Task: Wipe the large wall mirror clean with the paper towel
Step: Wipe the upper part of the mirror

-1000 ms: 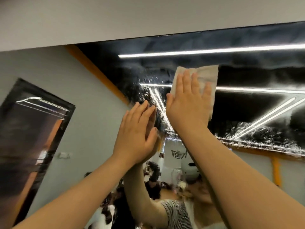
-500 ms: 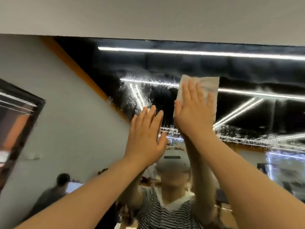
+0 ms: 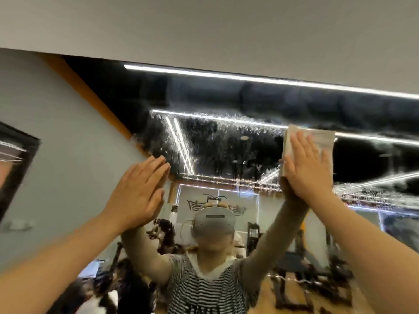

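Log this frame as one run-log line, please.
phase: wiping upper mirror | right hand: flat, pressing paper towel on glass | left hand: flat on mirror, empty | droplets: between hands, unwiped

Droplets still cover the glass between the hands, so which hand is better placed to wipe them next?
Right. The right hand already presses the paper towel flat on the mirror, beside the wet patch. The left hand is bare.
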The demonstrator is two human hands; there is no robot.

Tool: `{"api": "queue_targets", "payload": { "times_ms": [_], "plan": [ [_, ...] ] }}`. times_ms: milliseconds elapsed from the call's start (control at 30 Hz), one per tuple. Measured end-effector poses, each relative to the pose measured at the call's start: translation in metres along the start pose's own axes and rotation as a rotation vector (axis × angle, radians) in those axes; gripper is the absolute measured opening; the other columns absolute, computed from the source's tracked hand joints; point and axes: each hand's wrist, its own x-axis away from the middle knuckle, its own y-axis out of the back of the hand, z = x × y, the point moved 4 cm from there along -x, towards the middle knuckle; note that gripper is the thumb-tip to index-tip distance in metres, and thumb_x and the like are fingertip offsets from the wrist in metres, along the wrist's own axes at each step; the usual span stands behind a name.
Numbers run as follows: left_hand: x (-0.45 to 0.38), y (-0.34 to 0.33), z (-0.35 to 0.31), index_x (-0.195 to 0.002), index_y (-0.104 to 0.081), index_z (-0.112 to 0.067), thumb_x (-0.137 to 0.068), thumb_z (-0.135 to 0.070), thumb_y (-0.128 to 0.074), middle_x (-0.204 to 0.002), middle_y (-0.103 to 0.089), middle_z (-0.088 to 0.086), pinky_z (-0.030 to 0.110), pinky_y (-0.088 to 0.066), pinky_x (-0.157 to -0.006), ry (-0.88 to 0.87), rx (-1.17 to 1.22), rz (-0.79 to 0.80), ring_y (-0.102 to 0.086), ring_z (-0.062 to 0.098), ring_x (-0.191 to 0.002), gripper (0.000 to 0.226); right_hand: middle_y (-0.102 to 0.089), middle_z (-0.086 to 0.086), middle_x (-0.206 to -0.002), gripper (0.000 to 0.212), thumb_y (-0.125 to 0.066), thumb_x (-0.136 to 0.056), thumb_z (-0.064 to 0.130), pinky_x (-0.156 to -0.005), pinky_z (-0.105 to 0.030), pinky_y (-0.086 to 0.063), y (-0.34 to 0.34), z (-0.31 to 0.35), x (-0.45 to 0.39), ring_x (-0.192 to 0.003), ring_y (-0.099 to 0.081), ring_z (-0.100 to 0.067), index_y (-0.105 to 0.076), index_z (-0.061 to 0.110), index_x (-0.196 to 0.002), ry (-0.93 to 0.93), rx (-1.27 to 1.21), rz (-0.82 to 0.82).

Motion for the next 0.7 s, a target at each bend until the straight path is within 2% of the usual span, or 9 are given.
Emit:
{"api": "queue_targets", "payload": {
  "times_ms": [167,267,333,400,567,700],
  "plan": [
    [0.003,-0.009,0.004,-0.145,-0.037,-0.01,-0.09,-0.036,-0.038,-0.148,-0.041,0.013,0.042,-0.017,-0.112,-0.001,0.077,-0.067,-0.031,0.027,-0.137,0.061,-0.009,-0.002,-0.163,0.074,-0.005,-0.089,0.049,-0.119,-0.044,-0.003,0.001,0.001,0.001,-0.15,-0.005,-0.019,-0.016,0.017,-0.155,-0.01,0.038,-0.026],
    [0.002,-0.012,0.006,-0.145,-0.038,-0.011,-0.089,-0.038,-0.038,-0.149,-0.041,0.011,0.042,-0.016,-0.114,0.011,0.072,-0.064,-0.029,0.025,-0.138,0.062,-0.007,-0.002,-0.163,0.066,-0.011,-0.095,0.041,-0.119,-0.045,-0.006,-0.003,0.008,-0.001,-0.15,-0.004,-0.018,-0.012,0.016,-0.155,-0.085,0.071,-0.034],
    [0.002,-0.014,0.005,-0.145,-0.039,-0.012,-0.089,-0.038,-0.039,-0.149,-0.041,0.01,0.041,-0.014,-0.114,0.015,0.078,-0.064,-0.029,0.024,-0.139,0.062,-0.008,-0.005,-0.163,0.057,-0.018,-0.102,0.033,-0.118,-0.049,-0.01,-0.004,0.022,-0.004,-0.149,-0.006,-0.021,-0.01,0.014,-0.156,-0.205,0.054,-0.069],
    [0.003,-0.014,0.006,-0.144,-0.04,-0.012,-0.089,-0.038,-0.04,-0.148,-0.043,0.009,0.04,-0.013,-0.114,0.015,0.084,-0.081,-0.029,0.024,-0.139,0.061,-0.01,-0.008,-0.162,0.056,-0.025,-0.104,0.027,-0.117,-0.053,-0.011,-0.008,0.046,-0.008,-0.148,-0.008,-0.026,-0.008,0.013,-0.155,-0.242,0.014,-0.104],
    [0.001,-0.015,0.008,-0.146,-0.037,-0.015,-0.089,-0.039,-0.041,-0.149,-0.041,0.007,0.037,-0.01,-0.115,0.001,0.086,-0.092,-0.027,0.022,-0.14,0.062,-0.001,-0.004,-0.164,0.056,-0.021,-0.105,0.032,-0.118,-0.049,0.0,-0.032,0.116,-0.016,-0.15,0.0,-0.021,-0.005,0.016,-0.156,0.023,-0.008,-0.055],
    [0.001,-0.014,0.008,-0.145,-0.038,-0.013,-0.09,-0.038,-0.04,-0.149,-0.042,0.009,0.032,-0.004,-0.116,-0.005,0.09,-0.088,-0.026,0.022,-0.139,0.061,-0.001,-0.002,-0.163,0.058,-0.017,-0.104,0.041,-0.119,-0.044,0.001,-0.029,0.108,-0.014,-0.15,0.001,-0.018,-0.005,0.019,-0.156,0.135,0.03,-0.023]
  ]
}}
